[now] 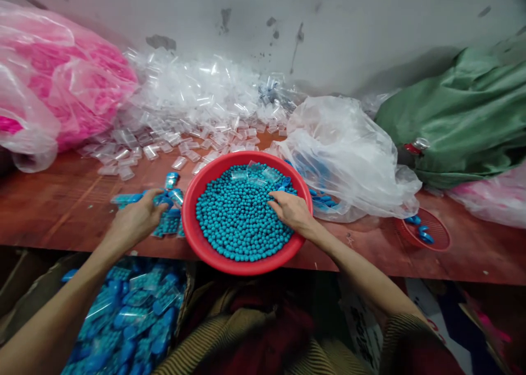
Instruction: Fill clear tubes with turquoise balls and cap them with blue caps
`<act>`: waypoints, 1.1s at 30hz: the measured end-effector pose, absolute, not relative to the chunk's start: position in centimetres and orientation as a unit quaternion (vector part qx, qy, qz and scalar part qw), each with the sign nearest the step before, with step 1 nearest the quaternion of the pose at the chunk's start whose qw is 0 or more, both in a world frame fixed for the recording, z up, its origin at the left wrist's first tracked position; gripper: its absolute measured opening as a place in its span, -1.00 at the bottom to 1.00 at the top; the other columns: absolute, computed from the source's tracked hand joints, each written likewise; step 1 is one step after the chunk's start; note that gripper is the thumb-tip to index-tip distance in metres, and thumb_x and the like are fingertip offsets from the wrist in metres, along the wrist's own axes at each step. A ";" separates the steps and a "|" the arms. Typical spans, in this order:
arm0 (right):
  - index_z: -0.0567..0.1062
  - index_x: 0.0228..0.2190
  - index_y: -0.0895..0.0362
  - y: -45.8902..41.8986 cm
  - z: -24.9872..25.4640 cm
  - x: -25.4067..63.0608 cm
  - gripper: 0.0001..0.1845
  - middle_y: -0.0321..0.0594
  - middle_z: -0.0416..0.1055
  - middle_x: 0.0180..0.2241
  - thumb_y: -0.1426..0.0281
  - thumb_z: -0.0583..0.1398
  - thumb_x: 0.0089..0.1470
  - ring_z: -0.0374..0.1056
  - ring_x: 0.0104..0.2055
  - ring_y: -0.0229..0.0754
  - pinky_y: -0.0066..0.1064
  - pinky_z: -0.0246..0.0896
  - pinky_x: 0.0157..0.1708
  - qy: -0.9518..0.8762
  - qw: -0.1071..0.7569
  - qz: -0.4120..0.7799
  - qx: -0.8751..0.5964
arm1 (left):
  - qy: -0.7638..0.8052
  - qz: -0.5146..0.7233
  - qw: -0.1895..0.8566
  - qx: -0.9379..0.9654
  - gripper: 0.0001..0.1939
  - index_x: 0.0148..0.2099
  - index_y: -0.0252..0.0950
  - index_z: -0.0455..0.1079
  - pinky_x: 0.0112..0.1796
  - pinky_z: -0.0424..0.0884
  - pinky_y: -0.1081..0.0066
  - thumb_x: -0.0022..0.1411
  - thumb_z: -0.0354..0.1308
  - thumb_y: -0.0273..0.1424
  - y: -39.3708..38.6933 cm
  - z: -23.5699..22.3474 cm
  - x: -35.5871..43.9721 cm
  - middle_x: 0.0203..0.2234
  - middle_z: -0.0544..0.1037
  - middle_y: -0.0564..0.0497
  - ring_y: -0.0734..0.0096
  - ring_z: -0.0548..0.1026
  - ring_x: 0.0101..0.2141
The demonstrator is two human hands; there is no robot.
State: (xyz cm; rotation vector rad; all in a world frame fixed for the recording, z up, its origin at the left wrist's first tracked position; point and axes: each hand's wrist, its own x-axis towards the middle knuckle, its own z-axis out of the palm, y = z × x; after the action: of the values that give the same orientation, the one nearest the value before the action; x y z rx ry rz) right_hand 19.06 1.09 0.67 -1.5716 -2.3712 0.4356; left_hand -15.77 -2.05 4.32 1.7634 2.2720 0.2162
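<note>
Soft, cool light across the wall [246, 13]; moderate brightness overall. Glare whitens the clear plastic pieces [193, 90]; shiny streaks on the pink bag [82, 85]. Diffuse shadow on wall behind the green sack [456, 117]; deep shade beneath the table [45, 200]. Blue beads [242, 216] fairly sharp; clothing [263, 336] at bottom smeared by blur. Wide-angle stretch toward the sides; top right corner darkened.

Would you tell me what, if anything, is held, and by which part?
That cannot be told: the left hand is by the containers, the right hand over the beads.
</note>
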 end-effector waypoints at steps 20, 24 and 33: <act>0.38 -0.02 0.13 3.0 4.1 21.1 -0.64 -0.06 0.42 -0.15 0.29 0.01 0.20 0.34 -0.16 -0.09 -0.38 0.14 -0.28 -0.808 -0.004 0.030 -0.589 | 0.484 -0.002 0.091 0.871 -0.67 0.05 -0.34 0.22 -0.20 0.30 0.29 0.28 -0.18 -0.45 8.1 -0.4 2.3 -0.24 0.48 -0.19 0.16 0.42 -0.18; 0.44 -0.12 0.07 3.6 3.8 20.5 -0.66 -0.08 0.35 -0.15 0.39 -0.08 0.24 0.28 -0.17 -0.08 -0.36 0.07 -0.34 -0.853 -0.056 -0.013 -0.519 | 0.515 -0.040 0.171 0.839 -0.69 0.01 -0.39 0.22 -0.27 0.32 0.31 0.25 -0.09 -0.39 5.7 1.2 0.8 -0.33 0.52 -0.21 0.16 0.48 -0.26; 0.43 -0.25 0.21 4.1 1.1 19.7 -0.71 0.02 0.35 -0.18 0.50 -0.08 0.20 0.18 -0.10 0.01 -0.22 0.03 -0.16 -0.864 -0.020 -0.085 -0.497 | 0.560 0.034 0.425 0.710 -0.90 -0.54 -0.32 0.27 -0.26 0.30 0.33 -0.06 0.11 -0.57 3.4 -1.4 4.2 -0.56 0.44 -0.06 0.20 0.45 -0.32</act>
State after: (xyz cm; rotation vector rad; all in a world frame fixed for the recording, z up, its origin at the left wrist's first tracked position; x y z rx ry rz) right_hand 19.66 4.14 1.06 -1.5802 -2.7476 -0.2718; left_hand 4.22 3.41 -1.36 1.7763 1.4015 0.0847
